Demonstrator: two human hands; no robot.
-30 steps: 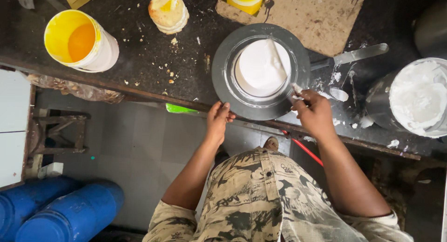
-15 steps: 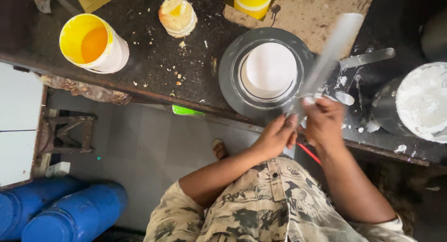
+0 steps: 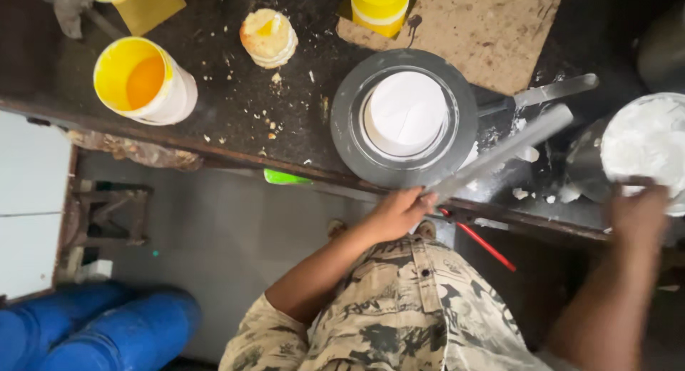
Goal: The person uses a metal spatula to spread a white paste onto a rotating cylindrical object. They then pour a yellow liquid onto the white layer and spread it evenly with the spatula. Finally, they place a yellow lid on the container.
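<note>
My left hand (image 3: 399,212) grips the near end of a long flat metal strip (image 3: 503,151), which slants up to the right over the dark bench. Just left of the strip sits a grey round mould (image 3: 346,121) filled level with white paste (image 3: 407,113). My right hand (image 3: 637,215) is blurred at the near rim of a metal container of white powder (image 3: 646,143) at the far right; I cannot see its fingers clearly. A metal spatula (image 3: 546,93) lies beyond the strip.
On the bench stand a yellow bucket (image 3: 143,78), a small crusted round lump (image 3: 269,37), a yellow tub (image 3: 380,7) and a brown board (image 3: 485,28). White crumbs lie scattered. Below are blue drums (image 3: 107,335), a wooden stool (image 3: 107,214) and a red-handled tool (image 3: 485,242).
My left hand left the bench edge and took the metal strip. My right hand let go of it and swung right to the powder container. The strip now lies lower and flatter.
</note>
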